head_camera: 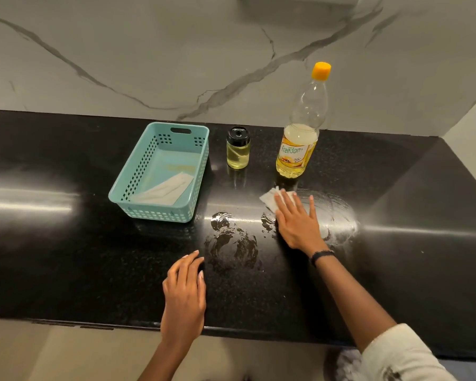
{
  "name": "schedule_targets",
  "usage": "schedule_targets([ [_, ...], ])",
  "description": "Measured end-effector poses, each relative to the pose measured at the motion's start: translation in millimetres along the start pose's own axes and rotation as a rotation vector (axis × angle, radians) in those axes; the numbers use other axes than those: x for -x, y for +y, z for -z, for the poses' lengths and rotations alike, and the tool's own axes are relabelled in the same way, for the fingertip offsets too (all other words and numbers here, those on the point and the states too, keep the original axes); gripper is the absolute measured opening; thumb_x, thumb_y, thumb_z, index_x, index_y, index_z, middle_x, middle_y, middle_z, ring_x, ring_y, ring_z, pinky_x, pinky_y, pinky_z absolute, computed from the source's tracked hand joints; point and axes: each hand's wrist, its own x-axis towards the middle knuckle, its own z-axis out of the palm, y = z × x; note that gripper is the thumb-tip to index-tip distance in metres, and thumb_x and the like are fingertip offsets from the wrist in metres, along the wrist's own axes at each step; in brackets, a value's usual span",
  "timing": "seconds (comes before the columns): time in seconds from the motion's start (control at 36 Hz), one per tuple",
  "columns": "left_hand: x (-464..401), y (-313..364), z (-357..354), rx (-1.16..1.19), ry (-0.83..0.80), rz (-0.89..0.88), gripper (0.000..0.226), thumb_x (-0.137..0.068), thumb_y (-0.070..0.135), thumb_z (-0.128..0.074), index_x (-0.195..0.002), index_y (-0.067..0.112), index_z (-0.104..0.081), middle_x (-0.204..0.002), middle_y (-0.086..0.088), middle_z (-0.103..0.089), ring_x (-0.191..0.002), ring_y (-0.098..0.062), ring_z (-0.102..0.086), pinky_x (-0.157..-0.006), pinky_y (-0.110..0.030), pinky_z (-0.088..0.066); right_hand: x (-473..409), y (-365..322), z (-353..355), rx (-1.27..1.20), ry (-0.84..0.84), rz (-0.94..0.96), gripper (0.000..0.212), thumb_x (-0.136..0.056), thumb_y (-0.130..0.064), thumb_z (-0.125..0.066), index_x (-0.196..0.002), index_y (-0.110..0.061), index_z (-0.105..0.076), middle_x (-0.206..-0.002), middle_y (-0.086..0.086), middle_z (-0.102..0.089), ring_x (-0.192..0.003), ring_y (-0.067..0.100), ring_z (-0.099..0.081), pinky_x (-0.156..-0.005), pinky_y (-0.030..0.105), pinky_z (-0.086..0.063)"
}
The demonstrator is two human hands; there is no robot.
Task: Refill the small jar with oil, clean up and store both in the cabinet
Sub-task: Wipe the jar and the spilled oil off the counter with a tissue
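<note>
Sitting toward the left on the black speckled worktop (66, 257), a teal perforated basket (160, 171) holds a folded white paper (165, 189) on its floor. Nearer the front edge, the person's left hand (186, 295) rests on the worktop with fingers loosely curled, its grip relaxed and holding nothing. Just beyond its fingertips lies a smeared oil spill (231, 243). Behind the spill, upright and capped with a black lid, stands the small jar (238, 151), about two-thirds full of pale yellow oil. To its right stands the tall oil bottle (300, 133), upright, orange cap on, roughly half full. In front of the bottle, the right hand (297, 218) presses a white tissue (272, 198) flat against the worktop, fingers straight and spread. A greasy wiped film (335, 213) shines right of that hand.
</note>
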Motion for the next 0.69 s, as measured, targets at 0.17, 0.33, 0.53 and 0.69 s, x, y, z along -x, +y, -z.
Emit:
schedule_targets([
  [0.17, -0.4, 0.4, -0.3, 0.022, 0.011, 0.0, 0.04, -0.096, 0.022, -0.033, -0.122, 0.007, -0.06, -0.132, -0.005, -0.055, -0.117, -0.023, -0.05, -0.084, -0.039, -0.052, -50.9, -43.3, 7.6, -0.067, -0.024, -0.111, 0.055, -0.102, -0.034, -0.018, -0.153, -0.022, -0.002, -0.161, 0.001, 0.001, -0.147, 0.028, 0.0, -0.114, 0.049, 0.014],
  [0.33, -1.9, 0.5, 0.7, 0.057, 0.015, 0.025, 0.04, -0.096, 0.024, -0.034, -0.122, 0.01, -0.06, -0.132, -0.002, -0.055, -0.119, -0.019, -0.047, -0.085, -0.038, -0.052, -58.3, -85.1, 2.5, -0.009, -0.015, 0.143, 0.054, -0.102, -0.036, -0.016, -0.153, -0.025, 0.0, -0.161, 0.001, 0.004, -0.147, 0.027, 0.003, -0.113, 0.048, 0.016],
  [0.53, -1.3, 0.5, 0.3, 0.08, 0.022, 0.024, 0.038, -0.096, 0.023, -0.035, -0.123, 0.011, -0.059, -0.133, -0.002, -0.054, -0.121, -0.018, -0.047, -0.087, -0.04, -0.051, -41.6, -45.9, -1.9, 0.016, 0.002, 0.167, 0.062, -0.092, -0.045, 0.006, -0.152, -0.029, 0.001, -0.16, -0.006, 0.002, -0.148, 0.017, 0.003, -0.113, 0.043, 0.019],
  [0.69, -1.2, 0.5, 1.0, 0.081, 0.024, 0.024, 0.038, -0.096, 0.023, -0.034, -0.124, 0.01, -0.058, -0.132, -0.002, -0.054, -0.12, -0.018, -0.047, -0.087, -0.04, -0.052, -79.2, -93.6, 6.9, -0.054, -0.028, 0.021, 0.055, -0.102, -0.038, -0.018, -0.153, -0.022, -0.005, -0.161, 0.005, 0.001, -0.147, 0.032, 0.001, -0.114, 0.047, 0.014],
])
